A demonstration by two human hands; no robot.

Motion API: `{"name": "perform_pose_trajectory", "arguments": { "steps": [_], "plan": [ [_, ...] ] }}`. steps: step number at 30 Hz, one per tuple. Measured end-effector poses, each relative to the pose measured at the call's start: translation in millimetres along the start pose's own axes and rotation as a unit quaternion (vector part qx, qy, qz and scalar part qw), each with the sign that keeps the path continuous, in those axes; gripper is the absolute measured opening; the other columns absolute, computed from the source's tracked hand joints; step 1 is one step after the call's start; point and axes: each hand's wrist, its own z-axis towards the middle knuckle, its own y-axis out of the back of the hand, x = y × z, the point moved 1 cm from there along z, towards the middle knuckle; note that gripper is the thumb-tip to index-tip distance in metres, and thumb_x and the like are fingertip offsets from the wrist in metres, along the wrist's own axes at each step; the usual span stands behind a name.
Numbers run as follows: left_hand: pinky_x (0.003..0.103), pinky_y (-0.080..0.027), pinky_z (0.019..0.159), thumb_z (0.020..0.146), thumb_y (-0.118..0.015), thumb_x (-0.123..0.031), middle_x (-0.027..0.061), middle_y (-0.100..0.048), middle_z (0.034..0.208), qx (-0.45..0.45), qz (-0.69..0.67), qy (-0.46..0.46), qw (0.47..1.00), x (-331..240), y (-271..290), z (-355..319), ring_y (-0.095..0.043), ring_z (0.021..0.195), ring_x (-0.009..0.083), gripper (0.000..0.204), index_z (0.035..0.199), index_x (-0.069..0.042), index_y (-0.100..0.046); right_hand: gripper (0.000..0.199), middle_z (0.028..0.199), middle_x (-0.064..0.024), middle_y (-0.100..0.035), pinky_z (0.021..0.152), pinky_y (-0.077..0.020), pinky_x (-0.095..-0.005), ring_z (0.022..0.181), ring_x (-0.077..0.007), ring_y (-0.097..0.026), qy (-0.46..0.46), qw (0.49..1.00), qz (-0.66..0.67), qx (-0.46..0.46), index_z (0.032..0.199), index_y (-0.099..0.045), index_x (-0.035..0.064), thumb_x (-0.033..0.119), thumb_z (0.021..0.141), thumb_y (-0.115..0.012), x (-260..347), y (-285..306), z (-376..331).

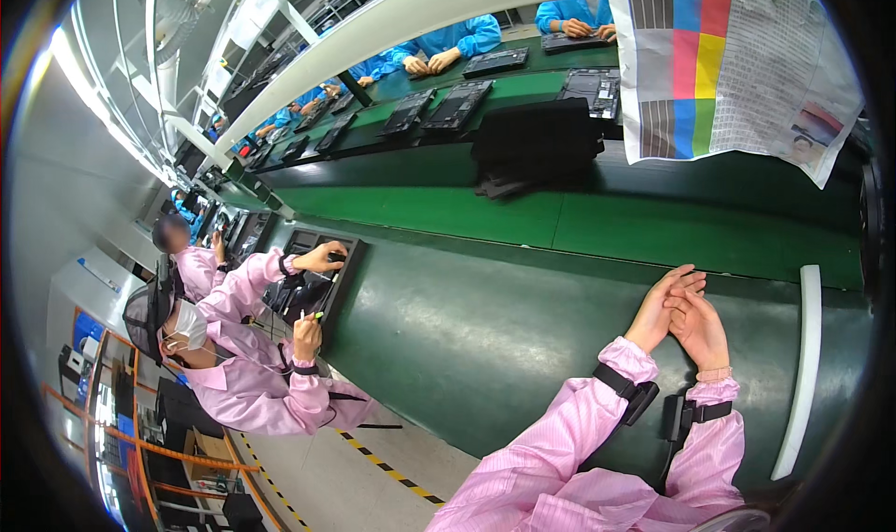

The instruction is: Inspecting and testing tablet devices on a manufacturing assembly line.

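Observation:
My left hand (653, 314) and my right hand (700, 330) rest together above the green table mat (485, 336), on the right side of the view. The hands touch, palms turned toward each other, with the right fingers lying against the left hand. Both hands look open, fingers mostly stretched out and slightly bent, and I see no object in them. Pink sleeves with black wrist straps cover both forearms. To the right of my hands lies a long white strip (801, 373), slightly bent.
At the left, a person in pink (257, 373) holds a pen-like tool over a black tray (345, 289). Beyond my table, a stack of black sheets (537, 145) and opened laptop-like units (457, 105) lie on the line. A printed colour sheet (737, 65) hangs above. People in blue work opposite.

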Motion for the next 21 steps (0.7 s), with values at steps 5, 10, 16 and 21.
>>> {"name": "perform_pose_trajectory", "arguments": {
  "steps": [5,10,16,21],
  "plan": [
    [0.037,-0.041,0.107,0.100,-0.045,-0.025,0.0159,-0.055,0.130,0.007,-0.001,-0.002,1.000,0.6,-0.8,-0.7,-0.053,0.119,0.0237,0.040,0.132,-0.001,-0.048,0.031,0.096,-0.0151,-0.066,0.060,-0.0423,-0.0265,0.063,-0.0122,-0.051,-0.001,1.000,-0.004,0.006,0.113,-0.057,-0.0036,0.022,0.100,-0.046,0.4,0.0,-0.5],
    [0.037,-0.041,0.107,0.100,-0.045,-0.025,0.0162,-0.055,0.130,0.001,-0.006,0.003,1.000,1.0,-0.4,-0.8,-0.053,0.119,0.0237,0.040,0.131,-0.001,-0.049,0.031,0.096,-0.0144,-0.066,0.060,-0.0421,-0.0261,0.063,-0.0122,-0.051,0.001,1.000,-0.008,0.014,0.113,-0.058,-0.0034,0.022,0.099,-0.046,0.7,1.3,-0.5],
    [0.037,-0.041,0.106,0.100,-0.045,-0.024,0.0164,-0.055,0.129,0.005,-0.015,0.000,1.000,1.4,0.0,-0.1,-0.054,0.118,0.0241,0.038,0.130,-0.001,-0.050,0.030,0.097,-0.0136,-0.067,0.060,-0.0420,-0.0259,0.063,-0.0124,-0.050,-0.006,1.000,-0.002,0.009,0.112,-0.058,-0.0031,0.021,0.099,-0.047,0.6,0.8,-0.6],
    [0.037,-0.042,0.105,0.099,-0.045,-0.024,0.0163,-0.056,0.129,-0.003,-0.015,0.000,1.000,0.4,-3.5,-3.6,-0.055,0.117,0.0240,0.037,0.129,-0.001,-0.050,0.029,0.097,-0.0132,-0.067,0.060,-0.0420,-0.0258,0.062,-0.0124,-0.050,-0.004,1.000,-0.001,0.016,0.112,-0.058,-0.0028,0.021,0.099,-0.047,-0.3,-1.0,-2.6]
  ]
}}
